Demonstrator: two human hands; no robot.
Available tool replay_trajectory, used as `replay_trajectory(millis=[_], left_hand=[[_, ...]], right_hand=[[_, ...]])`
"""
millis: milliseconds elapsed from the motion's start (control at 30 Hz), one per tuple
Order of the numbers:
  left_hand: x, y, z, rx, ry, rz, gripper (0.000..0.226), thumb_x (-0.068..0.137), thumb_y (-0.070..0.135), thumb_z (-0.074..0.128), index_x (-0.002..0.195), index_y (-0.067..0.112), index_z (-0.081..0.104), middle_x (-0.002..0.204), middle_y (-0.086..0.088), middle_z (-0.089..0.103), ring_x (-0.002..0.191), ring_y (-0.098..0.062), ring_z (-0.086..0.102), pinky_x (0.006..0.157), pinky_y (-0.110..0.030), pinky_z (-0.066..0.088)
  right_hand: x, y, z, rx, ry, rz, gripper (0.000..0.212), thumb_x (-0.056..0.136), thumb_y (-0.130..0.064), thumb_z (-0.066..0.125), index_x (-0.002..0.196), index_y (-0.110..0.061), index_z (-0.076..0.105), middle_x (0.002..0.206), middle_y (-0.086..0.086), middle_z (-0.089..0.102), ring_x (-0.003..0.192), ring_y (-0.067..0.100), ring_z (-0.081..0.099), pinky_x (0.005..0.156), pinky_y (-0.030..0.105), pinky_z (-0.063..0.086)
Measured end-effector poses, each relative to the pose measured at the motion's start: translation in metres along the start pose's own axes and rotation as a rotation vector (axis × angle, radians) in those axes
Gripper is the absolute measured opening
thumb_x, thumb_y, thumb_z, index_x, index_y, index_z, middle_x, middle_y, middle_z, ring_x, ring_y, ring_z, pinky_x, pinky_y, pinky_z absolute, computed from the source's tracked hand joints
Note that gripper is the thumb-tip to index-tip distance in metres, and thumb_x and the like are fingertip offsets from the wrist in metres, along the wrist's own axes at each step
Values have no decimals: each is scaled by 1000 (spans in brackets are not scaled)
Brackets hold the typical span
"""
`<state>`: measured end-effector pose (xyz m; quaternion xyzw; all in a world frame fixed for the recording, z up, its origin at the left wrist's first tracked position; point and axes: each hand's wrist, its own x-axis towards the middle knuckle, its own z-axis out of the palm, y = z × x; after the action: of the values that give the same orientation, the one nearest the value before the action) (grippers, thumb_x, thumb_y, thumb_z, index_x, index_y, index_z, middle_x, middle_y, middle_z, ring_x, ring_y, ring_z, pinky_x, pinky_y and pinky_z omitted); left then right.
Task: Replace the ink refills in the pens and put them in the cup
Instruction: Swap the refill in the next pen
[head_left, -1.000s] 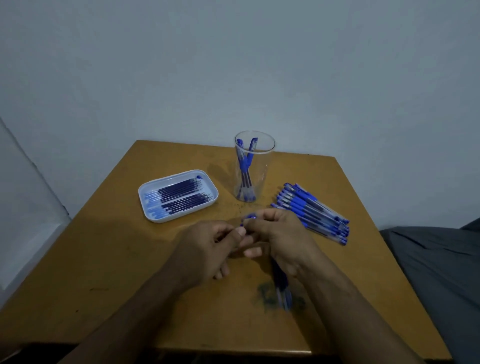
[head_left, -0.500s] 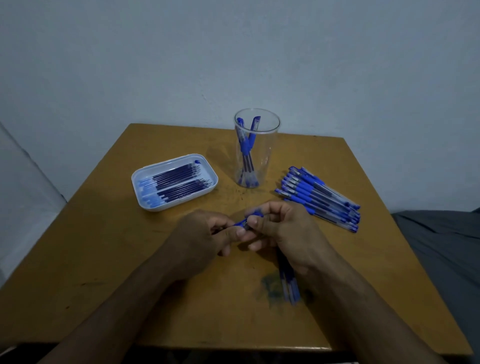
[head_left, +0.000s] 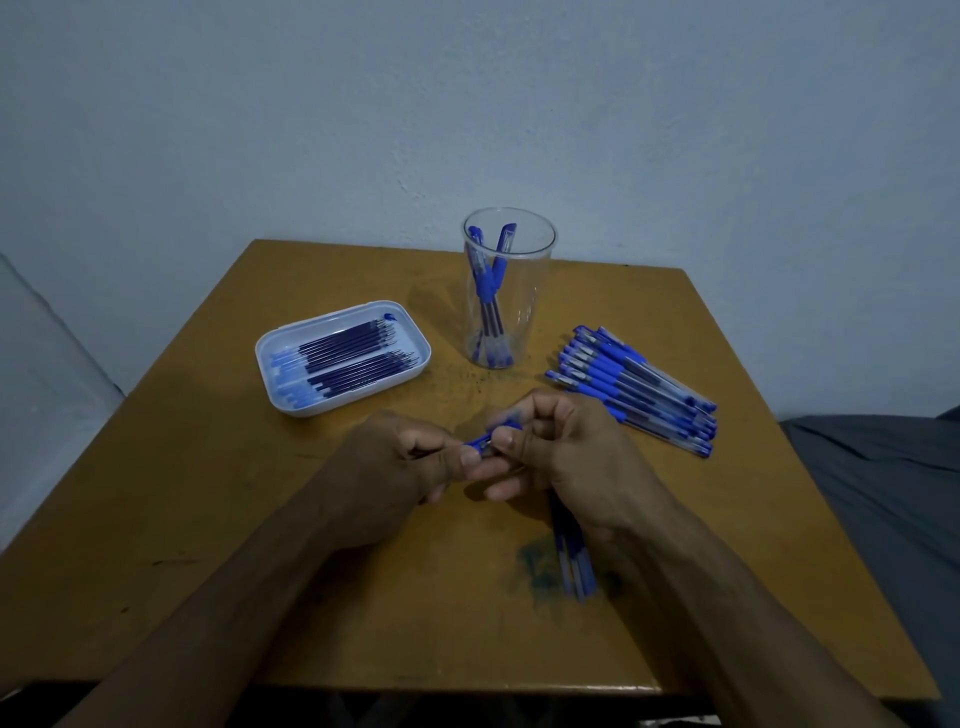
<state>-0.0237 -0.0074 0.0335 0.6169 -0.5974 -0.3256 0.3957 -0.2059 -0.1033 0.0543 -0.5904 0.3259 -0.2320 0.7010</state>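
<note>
At the centre of the frame both hands meet over one pen (head_left: 491, 441); the left hand (head_left: 395, 462) has its fingers curled round the near end with the thumb pressed on the barrel, and the right hand (head_left: 566, 457) pinches the far end between thumb and curled fingers, so both are clamped on the same pen just above the tabletop (head_left: 208, 519); whether the barrel is being unscrewed or screwed shut cannot be told, since the fingers hide the joint. The step seems to be a twist at the grip section; it goes best with one hand holding firm and the other turning, the two halves kept in line so the thread does not cross and the thin refill inside does not bend. The refills (head_left: 353, 358) lie in the white tray (head_left: 291, 405) at centre left; the clear cup (head_left: 535, 291), upper centre, already holds a few pens; a row of more pens (head_left: 634, 389) waits at centre right; other pens (head_left: 574, 566) lie under the right wrist.
</note>
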Motion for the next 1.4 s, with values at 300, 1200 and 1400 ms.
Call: replay_trajectory(millis=[300,1200,1400], left_hand=[[2,-4,5,-141,218,-113,47,94,49,53,84,7,74,59,-1,61,48,-12,44,50,-25,37],[-4,-7,17,-4,393,-23,17,91,25,69,106,33,72,75,9,75,57,1,60,57,-14,46],[-5,-13,20,33,335,-2,25,83,29,79,108,33,77,76,9,70,62,-12,58,57,-24,48]], right_hand=[[3,1,1,-209,336,-206,9,99,-20,63,105,-20,70,88,4,74,74,16,69,57,36,57],[8,17,4,-1225,242,-393,24,99,-21,55,117,-23,70,117,-6,69,104,10,60,87,31,51],[5,6,-2,-656,284,-230,45,101,-51,48,81,-18,71,73,-4,71,69,7,64,62,22,48]])
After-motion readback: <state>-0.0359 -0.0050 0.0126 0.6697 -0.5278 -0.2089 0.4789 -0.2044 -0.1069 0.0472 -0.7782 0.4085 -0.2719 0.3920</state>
